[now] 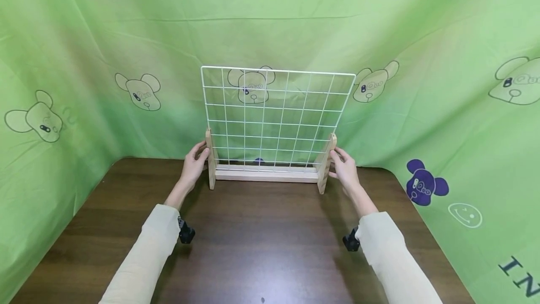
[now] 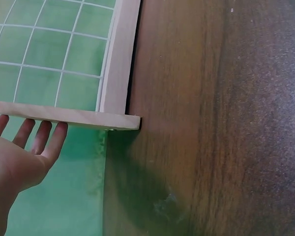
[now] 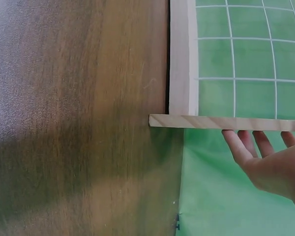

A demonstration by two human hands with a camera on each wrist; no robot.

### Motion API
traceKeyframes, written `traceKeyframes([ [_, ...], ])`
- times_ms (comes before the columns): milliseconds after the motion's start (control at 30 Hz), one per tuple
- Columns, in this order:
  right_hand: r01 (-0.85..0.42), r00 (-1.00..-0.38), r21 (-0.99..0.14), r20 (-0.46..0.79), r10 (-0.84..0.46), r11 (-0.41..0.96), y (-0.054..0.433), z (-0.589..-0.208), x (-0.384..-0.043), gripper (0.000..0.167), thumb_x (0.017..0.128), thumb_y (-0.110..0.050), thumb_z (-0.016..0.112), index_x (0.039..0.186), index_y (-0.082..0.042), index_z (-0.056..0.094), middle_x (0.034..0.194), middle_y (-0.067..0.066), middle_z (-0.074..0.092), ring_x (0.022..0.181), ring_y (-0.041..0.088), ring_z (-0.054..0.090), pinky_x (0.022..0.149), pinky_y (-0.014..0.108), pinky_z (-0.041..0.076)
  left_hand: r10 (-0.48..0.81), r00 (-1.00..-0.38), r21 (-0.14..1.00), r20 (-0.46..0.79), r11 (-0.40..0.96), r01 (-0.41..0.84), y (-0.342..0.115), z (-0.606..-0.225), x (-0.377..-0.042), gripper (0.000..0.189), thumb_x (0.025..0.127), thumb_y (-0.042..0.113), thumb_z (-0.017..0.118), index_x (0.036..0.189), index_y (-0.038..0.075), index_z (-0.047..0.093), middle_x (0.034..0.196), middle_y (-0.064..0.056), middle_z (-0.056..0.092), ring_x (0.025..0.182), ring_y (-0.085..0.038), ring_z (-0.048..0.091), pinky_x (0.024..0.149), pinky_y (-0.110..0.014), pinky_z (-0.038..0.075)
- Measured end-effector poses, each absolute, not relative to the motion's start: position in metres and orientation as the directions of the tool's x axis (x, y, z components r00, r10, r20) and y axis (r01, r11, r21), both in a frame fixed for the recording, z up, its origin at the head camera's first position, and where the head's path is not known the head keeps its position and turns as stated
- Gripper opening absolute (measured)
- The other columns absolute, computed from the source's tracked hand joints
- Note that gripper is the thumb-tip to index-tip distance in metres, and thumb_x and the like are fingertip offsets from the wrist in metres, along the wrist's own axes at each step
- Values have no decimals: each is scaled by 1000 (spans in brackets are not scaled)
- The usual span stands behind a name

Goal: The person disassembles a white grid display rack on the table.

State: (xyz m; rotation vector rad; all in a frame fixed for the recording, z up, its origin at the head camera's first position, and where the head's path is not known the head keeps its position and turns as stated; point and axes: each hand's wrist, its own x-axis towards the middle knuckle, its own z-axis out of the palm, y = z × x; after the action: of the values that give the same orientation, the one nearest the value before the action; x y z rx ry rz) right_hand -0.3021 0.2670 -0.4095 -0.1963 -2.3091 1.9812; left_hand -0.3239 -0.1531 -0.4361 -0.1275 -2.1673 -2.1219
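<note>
One rack (image 1: 281, 123), long axis nine-to-three o'clock, is touched at its ends by left hand (image 1: 193, 165) and right hand (image 1: 346, 170), each grip loose, fingers extended.

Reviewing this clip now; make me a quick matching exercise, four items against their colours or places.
Things:
1. Wire grid
2. Left hand
3. Table
4. Right hand

Colours or places:
A. Touching the stand's right side panel
B. Dark brown, under the stand
C. Touching the stand's left side panel
D. White, between the two side panels

Pairs: 1-D, 2-C, 3-B, 4-A
</note>
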Motion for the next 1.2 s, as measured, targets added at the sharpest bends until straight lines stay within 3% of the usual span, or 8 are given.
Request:
traceKeyframes([
  [367, 74, -984, -988, -51, 168, 133, 269, -408, -304, 58, 105, -35, 38, 152, -6, 23, 152, 23, 28, 129, 42, 41, 98, 48, 46, -36, -991, 991, 133, 6, 132, -154, -442, -334, 42, 103, 17, 46, 141, 0, 41, 140, -23, 43, 118, -41, 49, 94, -55, 48],
  [700, 101, -983, -988, -82, 163, 114, 269, -408, -304, 59, 104, -37, 39, 153, -7, 23, 152, 21, 29, 128, 41, 42, 97, 44, 47, 83, -992, 993, 91, 73, 97, -161, -436, -339, 55, 105, 28, 40, 152, 6, 24, 148, -22, 32, 126, -39, 40, 96, -56, 46],
  [933, 119, -984, -988, -105, 141, 94, 272, -408, -302, 62, 104, -39, 39, 153, -6, 22, 152, 21, 30, 128, 42, 41, 95, 39, 50, 104, -995, 999, -10, 33, -7, -163, -434, -342, 58, 104, 33, 41, 153, 9, 22, 148, -23, 31, 126, -37, 37, 101, -56, 42],
  [1200, 125, -981, -989, -111, 157, 83, 271, -408, -303, 63, 103, -41, 41, 152, -6, 25, 152, 20, 30, 130, 40, 41, 97, 40, 48, 112, -994, 1000, -9, 9, -8, -167, -434, -343, 59, 104, 34, 43, 153, 8, 24, 149, -19, 31, 124, -35, 37, 99, -58, 42],
])
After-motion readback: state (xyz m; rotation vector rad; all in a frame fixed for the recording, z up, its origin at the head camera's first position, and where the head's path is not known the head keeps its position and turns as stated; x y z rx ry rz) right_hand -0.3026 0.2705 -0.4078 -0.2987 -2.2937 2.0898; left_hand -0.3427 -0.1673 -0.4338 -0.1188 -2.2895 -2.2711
